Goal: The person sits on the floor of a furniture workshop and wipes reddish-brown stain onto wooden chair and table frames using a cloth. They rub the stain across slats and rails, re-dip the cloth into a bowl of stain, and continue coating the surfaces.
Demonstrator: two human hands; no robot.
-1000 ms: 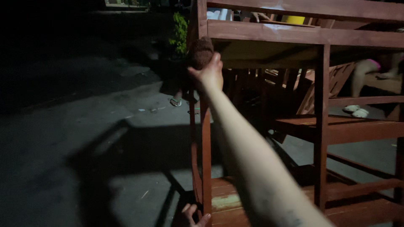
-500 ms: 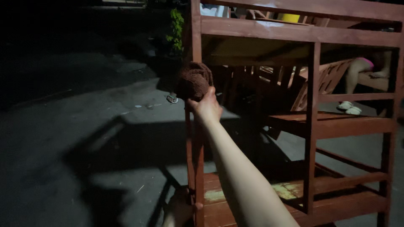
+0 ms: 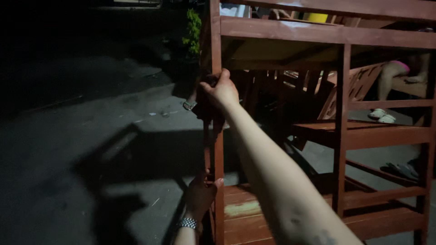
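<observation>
My right hand reaches forward and presses a dark brown cloth pad against the front left post of a reddish-brown wooden frame, about halfway up. My left hand, with a metal watch at the wrist, grips the same post lower down, just above the frame's bottom slats. The pad is mostly hidden behind the post and my fingers.
The frame has shelves and rails running right. Dark pavement with hard shadows spreads to the left. A seated person's legs and white sandals show at the far right behind the frame. A green plant stands at the back.
My right hand has slid the pad down the post from near the top rail. My left hand has come up into view and taken hold of the post.
</observation>
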